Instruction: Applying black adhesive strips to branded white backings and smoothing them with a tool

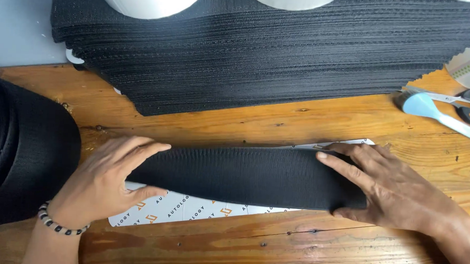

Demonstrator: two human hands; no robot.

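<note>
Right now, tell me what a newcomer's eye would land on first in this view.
First, the black mesh strip lying across a white printed sheet on the wooden table, with the left hand pressing flat on one end and the right hand on the other. Behind it sits a tall stack of black mesh sheets. At the far right lie scissors and a pale blue brush.

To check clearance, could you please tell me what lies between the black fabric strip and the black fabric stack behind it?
Only bare wooden table, in the head view.
</note>
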